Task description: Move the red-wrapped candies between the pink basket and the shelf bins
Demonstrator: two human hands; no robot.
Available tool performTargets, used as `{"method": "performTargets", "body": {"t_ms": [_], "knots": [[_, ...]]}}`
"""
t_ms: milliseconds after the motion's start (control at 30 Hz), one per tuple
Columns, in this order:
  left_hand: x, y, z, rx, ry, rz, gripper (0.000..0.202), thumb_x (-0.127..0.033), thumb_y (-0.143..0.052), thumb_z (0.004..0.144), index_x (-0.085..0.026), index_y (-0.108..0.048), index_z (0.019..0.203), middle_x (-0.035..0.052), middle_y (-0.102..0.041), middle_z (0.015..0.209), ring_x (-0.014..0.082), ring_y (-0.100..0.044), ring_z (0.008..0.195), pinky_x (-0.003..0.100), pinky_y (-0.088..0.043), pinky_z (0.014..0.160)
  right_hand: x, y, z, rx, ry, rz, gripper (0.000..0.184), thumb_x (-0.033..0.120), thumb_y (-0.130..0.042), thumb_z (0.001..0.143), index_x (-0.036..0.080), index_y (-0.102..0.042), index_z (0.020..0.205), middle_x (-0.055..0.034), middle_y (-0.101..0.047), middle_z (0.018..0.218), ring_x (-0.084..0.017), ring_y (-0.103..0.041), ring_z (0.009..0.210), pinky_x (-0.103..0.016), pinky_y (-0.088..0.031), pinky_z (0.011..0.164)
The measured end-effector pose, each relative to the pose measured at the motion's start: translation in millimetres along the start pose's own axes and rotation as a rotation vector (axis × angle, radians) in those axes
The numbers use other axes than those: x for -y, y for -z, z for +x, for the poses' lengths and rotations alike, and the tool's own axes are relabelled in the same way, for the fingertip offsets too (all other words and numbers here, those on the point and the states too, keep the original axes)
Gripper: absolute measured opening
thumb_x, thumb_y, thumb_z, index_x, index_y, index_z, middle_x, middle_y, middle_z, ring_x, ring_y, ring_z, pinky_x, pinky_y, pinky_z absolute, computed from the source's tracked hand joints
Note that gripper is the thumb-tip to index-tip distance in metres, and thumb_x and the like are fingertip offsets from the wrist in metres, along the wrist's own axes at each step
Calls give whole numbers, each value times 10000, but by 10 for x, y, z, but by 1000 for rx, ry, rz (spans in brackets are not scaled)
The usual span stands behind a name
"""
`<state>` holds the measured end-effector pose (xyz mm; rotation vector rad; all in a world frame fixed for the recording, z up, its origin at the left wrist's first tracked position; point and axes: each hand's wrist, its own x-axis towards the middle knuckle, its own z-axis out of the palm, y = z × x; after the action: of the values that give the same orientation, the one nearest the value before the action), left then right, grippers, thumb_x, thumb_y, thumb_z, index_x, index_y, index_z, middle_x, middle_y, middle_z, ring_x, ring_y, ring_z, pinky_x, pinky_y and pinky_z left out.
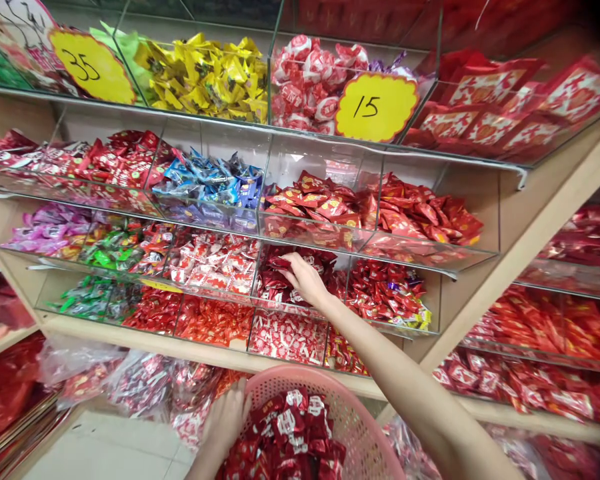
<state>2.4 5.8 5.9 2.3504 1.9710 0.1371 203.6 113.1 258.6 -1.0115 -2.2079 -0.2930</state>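
Observation:
My left hand is closed over the left rim of a pink perforated plastic basket. Dark red wrapped candies with white print are heaped inside it. Higher up, my right hand reaches into a clear shelf bin of similar dark red candies. Its thumb and fingers are pinched at a dark red candy packet on the bin's left side. How much of that packet lies behind the fingers is hidden.
Clear dividers separate neighbouring bins of red-and-white candies and mixed red candies. A glass shelf of red packets overhangs my right hand. Yellow price tags hang above. Plastic bags of candy lie below the wooden shelf edge.

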Motion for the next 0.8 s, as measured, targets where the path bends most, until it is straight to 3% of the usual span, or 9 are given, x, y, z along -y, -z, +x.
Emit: {"method": "performTargets", "body": {"t_ms": [200, 433, 633, 800], "knots": [[-10, 11, 5, 4, 9, -4, 450, -299, -248, 878, -110, -452, 1231, 146, -611, 1056, 235, -615, 859, 338, -461, 704, 400, 116, -441, -199, -34, 389, 289, 225, -435, 859, 209, -454, 1147, -82, -517, 1093, -171, -492, 1021, -313, -401, 871], [-51, 107, -29, 13, 8, 24, 452, -316, -230, 882, -109, -442, 1223, 144, -622, 1011, 238, -620, 828, 340, -461, 682, 897, 116, -1277, -288, -501, 811, 336, 293, -511, 818, 212, -407, 1127, -29, -569, 895, -132, -536, 793, -272, -434, 747], [-78, 133, -35, 15, 12, 27, 411, -325, -232, 882, -136, -447, 1178, 133, -608, 1029, 224, -622, 812, 318, -451, 665, 915, -104, -2015, -303, -928, 1165, 310, 389, -529, 794, 227, -416, 1033, 25, -511, 744, -72, -423, 541, -178, -358, 498], [-81, 128, -44, 4, 5, 27, 401, -340, -228, 881, -144, -450, 1152, 127, -614, 986, 218, -628, 763, 310, -446, 633, 844, -295, -2489, -206, -1125, 1252, 286, 425, -576, 755, 199, -484, 906, 69, -407, 583, -47, -319, 467, -157, -280, 444]]}}
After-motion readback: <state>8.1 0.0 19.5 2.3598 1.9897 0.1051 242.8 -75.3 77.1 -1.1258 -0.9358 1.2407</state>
